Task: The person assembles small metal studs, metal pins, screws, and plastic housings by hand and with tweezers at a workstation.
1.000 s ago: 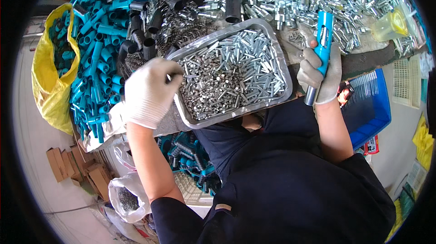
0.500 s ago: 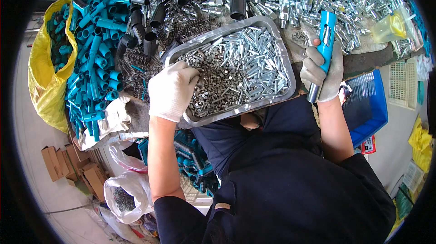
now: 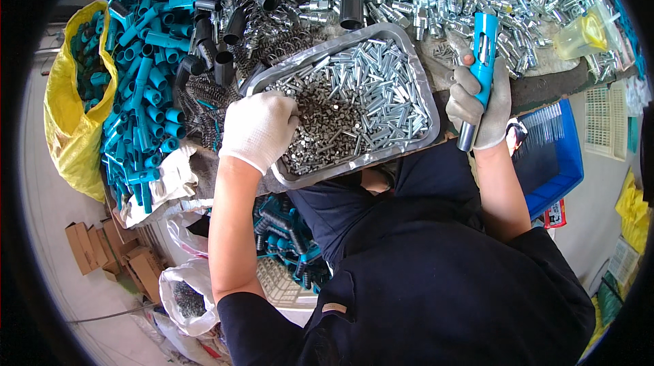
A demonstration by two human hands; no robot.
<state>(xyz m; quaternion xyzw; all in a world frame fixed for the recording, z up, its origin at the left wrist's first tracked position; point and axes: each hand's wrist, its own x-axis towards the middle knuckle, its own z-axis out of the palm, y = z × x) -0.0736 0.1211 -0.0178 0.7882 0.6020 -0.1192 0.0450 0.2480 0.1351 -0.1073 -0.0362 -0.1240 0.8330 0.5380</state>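
The left hand (image 3: 259, 129) has moved right, over a grey tray (image 3: 422, 69) of pins (image 3: 392, 86); whether its fingers meet, I cannot tell. Beside the tray, the right hand (image 3: 497, 112) clamps a blue tube (image 3: 482, 73).

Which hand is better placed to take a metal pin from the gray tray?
Left, probably. The left hand is at the left side of the gray tray, beside the metal pins. The right hand grips a blue tube, beyond the tray's right side. Whether the left holds anything is hidden.
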